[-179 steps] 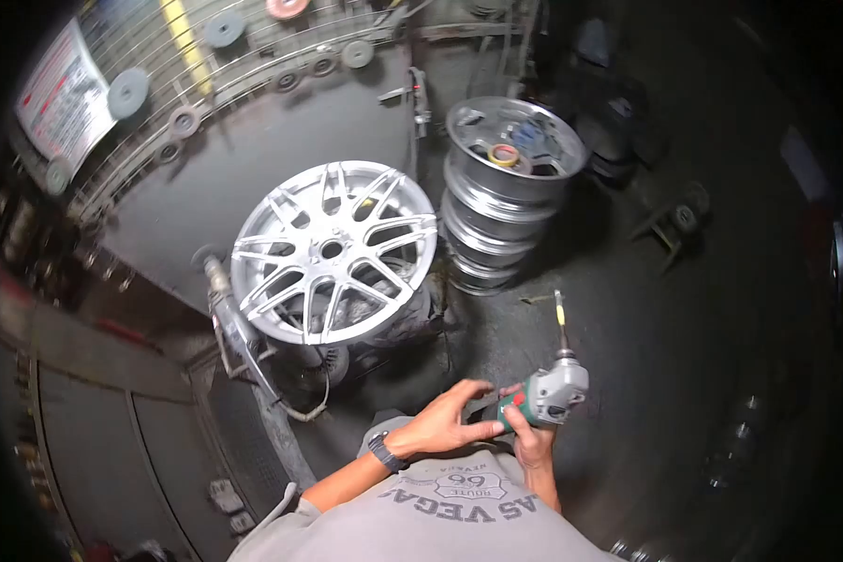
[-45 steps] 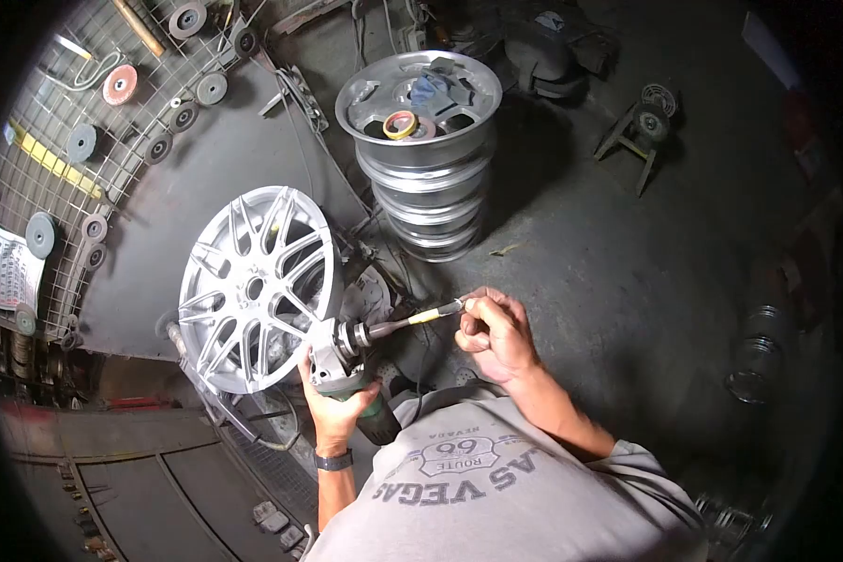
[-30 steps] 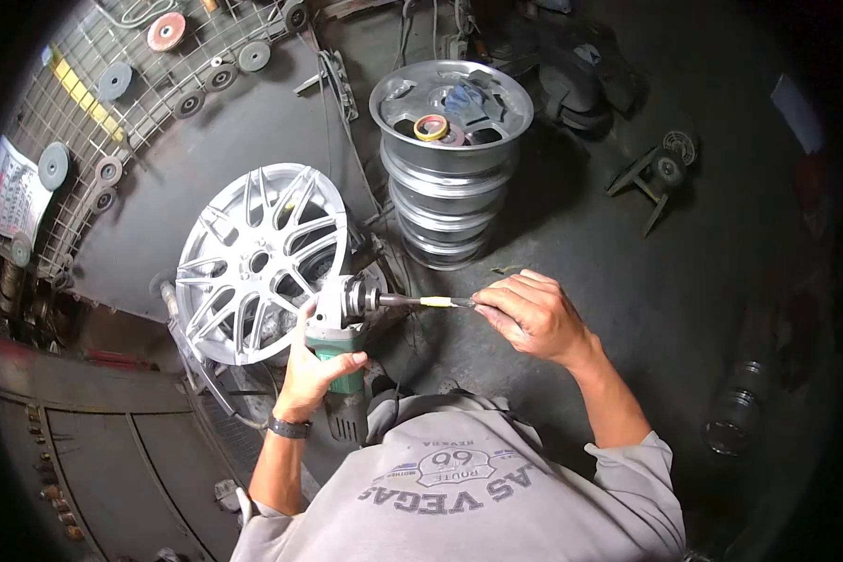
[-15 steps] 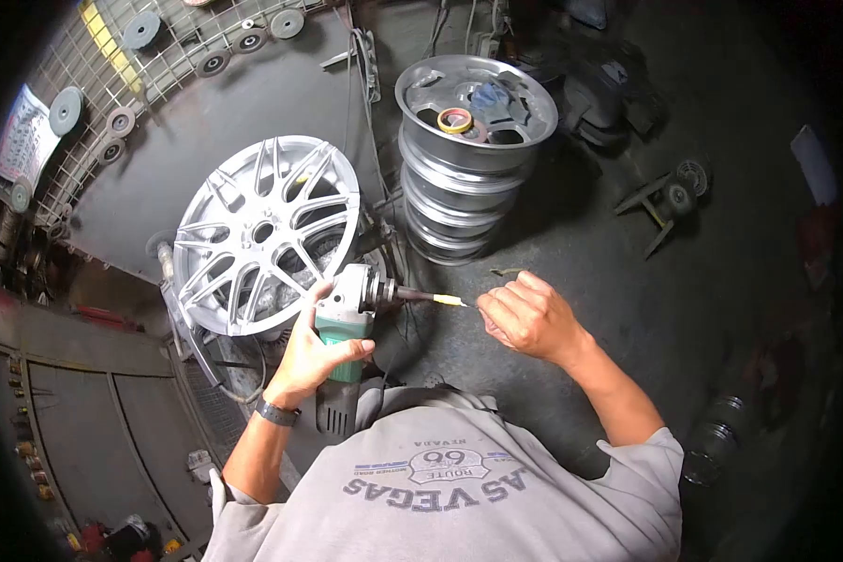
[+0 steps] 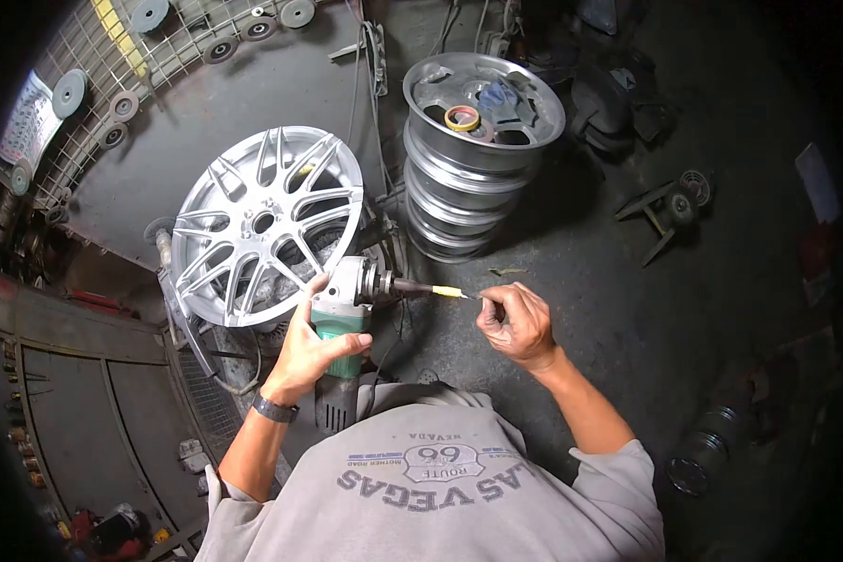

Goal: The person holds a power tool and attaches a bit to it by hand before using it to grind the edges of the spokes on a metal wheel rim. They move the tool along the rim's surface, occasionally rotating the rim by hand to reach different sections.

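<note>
Fingers of my left hand point(image 5: 302, 358) wrap the green-and-grey power tool point(image 5: 340, 330) before my grey shirt point(image 5: 421, 520); my right hand's point(image 5: 523, 332) curl beside its yellow-banded tip point(image 5: 447, 291), pinching or not, I cannot tell. An accidental start might nick them; a loosened grip could knock the silver spoked wheel point(image 5: 277, 245).

At far left, a wire grid point(image 5: 82, 58) carries round discs point(image 5: 69, 94) and a printed sheet point(image 5: 30, 131). The dark grey floor point(image 5: 609, 309) spreads right, fading into shadow.
</note>
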`<action>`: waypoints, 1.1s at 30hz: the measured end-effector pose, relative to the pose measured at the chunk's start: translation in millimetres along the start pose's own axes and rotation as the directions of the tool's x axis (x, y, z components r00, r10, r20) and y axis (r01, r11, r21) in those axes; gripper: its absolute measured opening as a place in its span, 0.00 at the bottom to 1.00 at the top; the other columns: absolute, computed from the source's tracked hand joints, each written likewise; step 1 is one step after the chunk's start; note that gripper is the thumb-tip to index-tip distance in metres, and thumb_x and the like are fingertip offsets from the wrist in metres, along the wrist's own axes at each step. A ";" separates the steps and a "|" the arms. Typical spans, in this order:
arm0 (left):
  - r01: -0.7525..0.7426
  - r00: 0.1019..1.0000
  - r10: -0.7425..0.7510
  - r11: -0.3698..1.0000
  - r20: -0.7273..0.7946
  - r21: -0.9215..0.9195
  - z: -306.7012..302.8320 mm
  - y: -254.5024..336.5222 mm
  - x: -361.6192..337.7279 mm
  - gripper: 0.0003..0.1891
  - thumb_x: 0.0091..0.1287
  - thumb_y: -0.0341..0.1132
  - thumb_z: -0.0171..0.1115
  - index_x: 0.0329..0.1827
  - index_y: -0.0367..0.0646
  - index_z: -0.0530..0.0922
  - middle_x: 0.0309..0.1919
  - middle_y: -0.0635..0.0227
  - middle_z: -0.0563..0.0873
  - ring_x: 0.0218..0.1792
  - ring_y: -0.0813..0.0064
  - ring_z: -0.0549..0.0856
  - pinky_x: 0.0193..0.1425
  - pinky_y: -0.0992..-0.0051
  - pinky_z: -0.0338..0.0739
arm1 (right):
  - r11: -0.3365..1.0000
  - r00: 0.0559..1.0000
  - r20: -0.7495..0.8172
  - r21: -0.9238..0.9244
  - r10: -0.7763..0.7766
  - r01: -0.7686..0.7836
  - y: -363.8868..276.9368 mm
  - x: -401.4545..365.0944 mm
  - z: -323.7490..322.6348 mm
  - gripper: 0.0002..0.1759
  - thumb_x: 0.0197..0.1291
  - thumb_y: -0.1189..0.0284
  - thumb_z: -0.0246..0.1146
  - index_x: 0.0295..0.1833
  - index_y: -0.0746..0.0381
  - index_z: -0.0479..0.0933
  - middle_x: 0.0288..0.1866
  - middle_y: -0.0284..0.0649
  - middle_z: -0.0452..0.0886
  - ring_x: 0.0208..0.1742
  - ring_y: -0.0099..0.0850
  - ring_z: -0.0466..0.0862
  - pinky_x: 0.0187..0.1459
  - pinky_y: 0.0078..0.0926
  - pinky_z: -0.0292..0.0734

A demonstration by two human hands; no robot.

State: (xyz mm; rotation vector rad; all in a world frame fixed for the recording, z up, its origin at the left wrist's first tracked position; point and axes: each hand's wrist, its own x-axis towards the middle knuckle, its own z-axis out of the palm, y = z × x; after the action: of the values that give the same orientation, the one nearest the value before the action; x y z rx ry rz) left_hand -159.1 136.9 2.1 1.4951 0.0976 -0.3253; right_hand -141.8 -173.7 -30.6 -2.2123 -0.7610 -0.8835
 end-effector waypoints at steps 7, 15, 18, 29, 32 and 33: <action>-0.166 0.986 0.168 0.972 0.006 0.165 0.9 -1.1 2.3 0.51 0.50 0.26 0.79 0.78 0.40 0.58 0.59 0.56 0.78 0.55 0.69 0.82 0.57 0.71 0.83 | 0.896 0.895 -0.083 0.123 0.438 -0.427 -22.4 -11.8 10.4 0.07 0.60 0.78 0.69 0.40 0.63 0.76 0.24 0.34 0.78 0.21 0.23 0.80 0.25 0.23 0.74; -0.331 0.944 0.327 0.930 0.056 0.159 6.8 -5.6 -1.3 0.54 0.42 0.32 0.85 0.76 0.42 0.64 0.66 0.61 0.74 0.67 0.69 0.73 0.72 0.68 0.68 | 0.451 0.686 0.209 0.616 0.697 -0.646 -23.3 -18.3 -15.2 0.06 0.70 0.79 0.62 0.50 0.68 0.79 0.33 0.31 0.80 0.29 0.14 0.75 0.32 0.14 0.72; -0.314 0.945 0.305 0.947 0.118 0.073 12.6 -4.1 -2.0 0.51 0.45 0.28 0.82 0.76 0.43 0.64 0.66 0.61 0.75 0.68 0.69 0.73 0.73 0.67 0.68 | 0.577 0.751 0.301 0.496 0.587 -0.650 -14.5 -24.5 -31.8 0.08 0.71 0.79 0.62 0.52 0.70 0.80 0.34 0.34 0.82 0.30 0.15 0.77 0.33 0.15 0.74; -0.567 0.824 0.526 0.777 0.212 0.273 11.0 -23.5 1.8 0.51 0.41 0.32 0.85 0.73 0.39 0.66 0.67 0.57 0.74 0.69 0.63 0.75 0.75 0.64 0.67 | 0.549 0.652 0.473 0.356 0.592 -0.757 -18.1 -12.0 -64.8 0.04 0.68 0.79 0.62 0.39 0.68 0.80 0.30 0.33 0.81 0.32 0.16 0.78 0.35 0.18 0.73; -0.598 0.801 0.574 0.747 0.172 0.290 13.7 -29.1 -1.3 0.53 0.39 0.30 0.85 0.72 0.39 0.65 0.67 0.54 0.74 0.68 0.60 0.75 0.75 0.61 0.67 | 0.315 0.565 0.473 0.508 0.676 -0.802 -22.0 -18.1 -58.1 0.03 0.66 0.79 0.60 0.37 0.65 0.77 0.29 0.31 0.77 0.29 0.15 0.73 0.31 0.18 0.68; -0.627 0.776 0.609 0.718 0.162 0.303 15.0 -27.9 -2.4 0.52 0.39 0.30 0.85 0.71 0.40 0.66 0.64 0.54 0.75 0.65 0.59 0.76 0.72 0.61 0.69 | 0.210 0.541 0.474 0.585 0.695 -0.783 -25.2 -17.8 -56.3 0.03 0.66 0.79 0.60 0.37 0.65 0.77 0.29 0.31 0.77 0.29 0.16 0.73 0.31 0.18 0.67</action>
State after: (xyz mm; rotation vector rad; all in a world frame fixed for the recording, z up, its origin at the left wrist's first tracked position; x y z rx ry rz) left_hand -171.0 121.3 -22.9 1.7665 -0.5293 0.1836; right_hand -191.7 -203.2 -3.0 -1.4914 0.0465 0.1173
